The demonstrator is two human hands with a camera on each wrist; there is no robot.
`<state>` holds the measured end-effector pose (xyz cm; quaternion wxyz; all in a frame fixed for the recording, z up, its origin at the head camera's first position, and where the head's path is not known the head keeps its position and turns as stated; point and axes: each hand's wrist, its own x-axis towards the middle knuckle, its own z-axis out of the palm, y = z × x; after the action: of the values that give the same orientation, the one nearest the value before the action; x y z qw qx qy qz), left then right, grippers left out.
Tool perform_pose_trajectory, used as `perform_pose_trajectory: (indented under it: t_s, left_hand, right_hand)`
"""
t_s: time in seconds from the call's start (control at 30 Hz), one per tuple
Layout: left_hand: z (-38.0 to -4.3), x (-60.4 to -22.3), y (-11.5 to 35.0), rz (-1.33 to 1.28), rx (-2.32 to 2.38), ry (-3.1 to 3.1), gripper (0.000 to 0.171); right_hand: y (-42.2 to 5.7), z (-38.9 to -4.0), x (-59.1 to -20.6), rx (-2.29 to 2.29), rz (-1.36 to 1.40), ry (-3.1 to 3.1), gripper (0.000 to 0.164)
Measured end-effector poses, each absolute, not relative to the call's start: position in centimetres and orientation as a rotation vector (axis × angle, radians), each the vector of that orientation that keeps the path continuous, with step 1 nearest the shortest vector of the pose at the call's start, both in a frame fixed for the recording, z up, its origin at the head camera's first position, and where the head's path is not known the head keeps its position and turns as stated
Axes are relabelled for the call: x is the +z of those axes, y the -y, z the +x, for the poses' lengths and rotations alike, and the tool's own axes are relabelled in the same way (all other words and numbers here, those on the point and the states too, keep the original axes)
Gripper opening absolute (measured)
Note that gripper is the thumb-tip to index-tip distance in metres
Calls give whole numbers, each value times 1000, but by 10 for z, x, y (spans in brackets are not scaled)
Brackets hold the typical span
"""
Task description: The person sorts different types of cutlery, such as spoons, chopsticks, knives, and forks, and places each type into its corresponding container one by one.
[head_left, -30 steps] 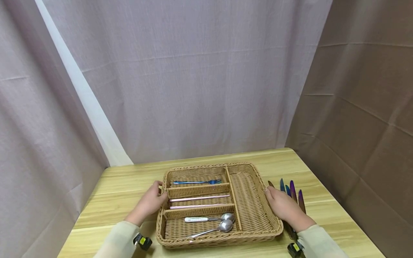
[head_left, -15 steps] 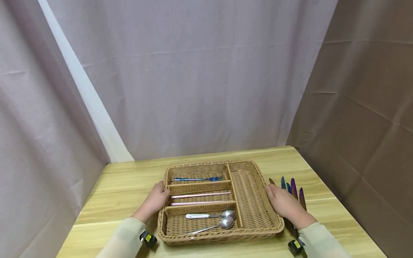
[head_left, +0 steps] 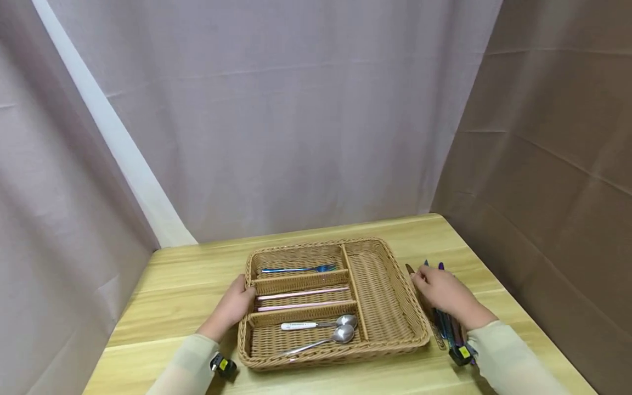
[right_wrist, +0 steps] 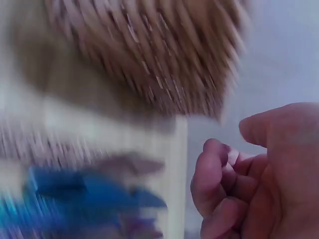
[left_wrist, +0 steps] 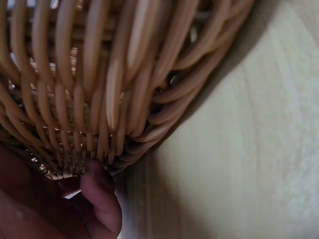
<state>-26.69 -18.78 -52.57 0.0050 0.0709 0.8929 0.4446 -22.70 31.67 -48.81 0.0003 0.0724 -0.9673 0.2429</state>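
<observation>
A wicker cutlery tray (head_left: 385, 307) with several compartments stands in front of me. My left hand (head_left: 232, 302) grips its left side, thumb at the rim; in the left wrist view, fingers (left_wrist: 102, 196) curl against the wicker wall. My right hand (head_left: 446, 293) is off the tray's right rim, over the knives (head_left: 441, 266), holding nothing, fingers loosely curled. Inside the tray lie a blue fork (head_left: 296, 269) at the back, two pink chopsticks (head_left: 303, 293) in the middle, and a white-handled spoon (head_left: 298, 326) and a metal spoon (head_left: 342, 334) at the front.
Several knives in blue, purple and brown lie right of the tray, partly hidden under my right hand. The light wooden table (head_left: 187, 280) is bounded by grey curtains (head_left: 296, 137) behind and a brown one (head_left: 558, 164) on the right.
My right hand has let go of the tray's right rim and moved right, over the knives. My left hand keeps its grip on the left side.
</observation>
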Motion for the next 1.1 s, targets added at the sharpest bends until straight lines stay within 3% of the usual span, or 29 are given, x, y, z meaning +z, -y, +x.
perform_pose_trajectory:
  t_s: [0.17, 0.4, 0.63, 1.1]
  left_hand:
    - [-268, -526, 190, 245, 1429, -2756, 40]
    - [-269, -523, 192, 244, 1467, -2742, 41]
    - [-264, -525, 189, 188, 1485, -2735, 40]
    - [-262, -524, 190, 194, 1504, -2732, 43]
  right_hand:
    - [-362, -223, -479, 590, 148, 3006, 36]
    - [-401, -209, -494, 519, 53, 3145, 35]
    - [-400, -196, -508, 578, 8, 3208, 37]
    - [-397, -204, -514, 552, -21, 3207, 35]
